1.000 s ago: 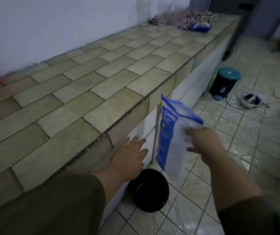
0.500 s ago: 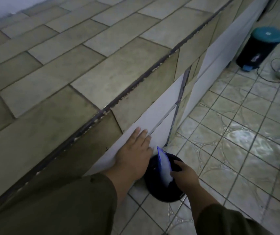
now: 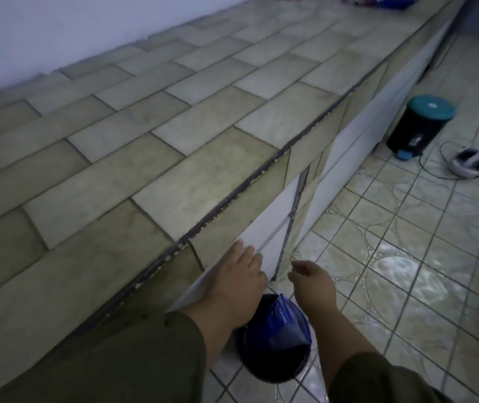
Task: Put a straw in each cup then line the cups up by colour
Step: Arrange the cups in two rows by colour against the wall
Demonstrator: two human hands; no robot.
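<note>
Nearest, a round black plastic bin [image 3: 273, 373] stands on the tiled floor, and a blue and clear plastic bag [image 3: 286, 324] sits inside it, leaning on the right wall. Just above, the right hand [image 3: 313, 282] hovers with loosely curled fingers and holds nothing. The left hand [image 3: 238, 277] presses flat, with straight fingers, on the white cabinet door [image 3: 273, 228] under the long beige tiled counter [image 3: 174, 126]. Farther right, a black pedal bin with a teal lid [image 3: 418, 123] stands near a white device with a cable [image 3: 470, 162].
</note>
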